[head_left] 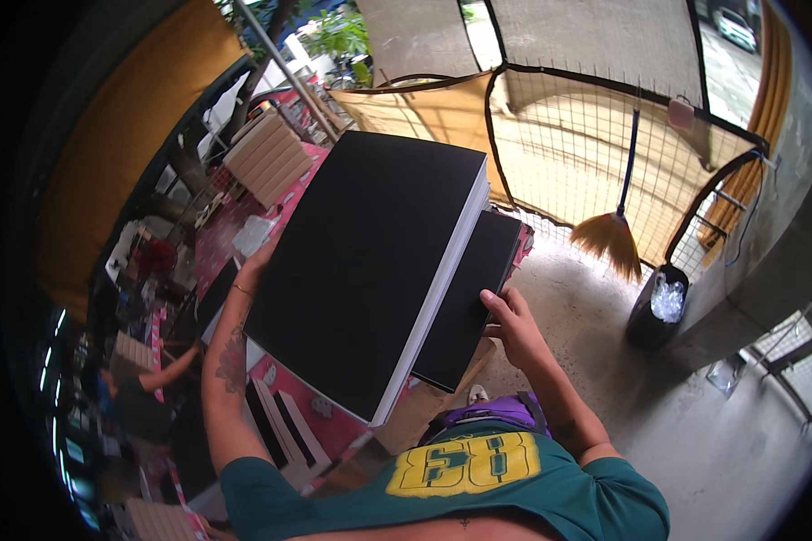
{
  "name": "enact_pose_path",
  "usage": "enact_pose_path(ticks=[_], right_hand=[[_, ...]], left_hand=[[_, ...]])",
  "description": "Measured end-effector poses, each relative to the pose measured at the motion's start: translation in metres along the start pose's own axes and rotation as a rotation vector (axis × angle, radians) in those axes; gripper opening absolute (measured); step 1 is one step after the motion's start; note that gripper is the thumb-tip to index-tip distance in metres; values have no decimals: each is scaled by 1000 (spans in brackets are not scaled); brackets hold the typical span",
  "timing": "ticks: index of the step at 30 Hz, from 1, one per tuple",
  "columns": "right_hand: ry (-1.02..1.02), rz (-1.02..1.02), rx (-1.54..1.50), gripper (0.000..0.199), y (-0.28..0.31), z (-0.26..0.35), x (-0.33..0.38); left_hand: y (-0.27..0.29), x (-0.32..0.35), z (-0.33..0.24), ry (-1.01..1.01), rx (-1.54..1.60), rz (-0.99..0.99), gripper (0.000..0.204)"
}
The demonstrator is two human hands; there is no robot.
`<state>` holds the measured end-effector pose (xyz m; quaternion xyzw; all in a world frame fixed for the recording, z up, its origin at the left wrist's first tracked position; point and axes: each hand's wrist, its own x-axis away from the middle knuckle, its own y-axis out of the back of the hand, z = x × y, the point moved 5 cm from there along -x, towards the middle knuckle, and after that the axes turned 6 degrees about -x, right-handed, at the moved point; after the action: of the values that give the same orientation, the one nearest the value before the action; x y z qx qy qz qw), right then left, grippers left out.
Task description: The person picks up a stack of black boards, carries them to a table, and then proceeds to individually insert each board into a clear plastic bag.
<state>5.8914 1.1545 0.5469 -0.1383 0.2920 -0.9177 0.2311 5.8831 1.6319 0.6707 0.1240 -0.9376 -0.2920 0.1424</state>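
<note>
A thick black block (365,270) with white, page-like edges lay tilted in front of the person, over the right edge of a table (341,431) with a red patterned cloth; whether it touched the table could not be told. A thinner black board (469,298) stuck out from under its right side. The right hand (512,323) grasped that board, thumb on top and fingers below. The left hand (259,260) was against the block's left edge, its fingers mostly hidden, so its grip could not be told. More black-and-white slabs (284,424) lay near left, a brown ridged stack (266,160) far left. To the right, a black bin (648,325) held clear plastic (668,298). Open concrete floor (582,311) stretched between table and bin, with a broom (630,171) against the far mesh fence (568,122). Large yellow numerals marked the person's green shirt (595,500).
</note>
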Motion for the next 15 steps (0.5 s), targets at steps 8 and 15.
enact_pose_path(ticks=[8,15], right_hand=[[89,-225,136,64,-50,-11,-87],[0,-344,107,64,-50,-53,-118]], left_hand=[[34,-179,36,33,-130,195,48],[27,-259,89,113,-253,302,43]])
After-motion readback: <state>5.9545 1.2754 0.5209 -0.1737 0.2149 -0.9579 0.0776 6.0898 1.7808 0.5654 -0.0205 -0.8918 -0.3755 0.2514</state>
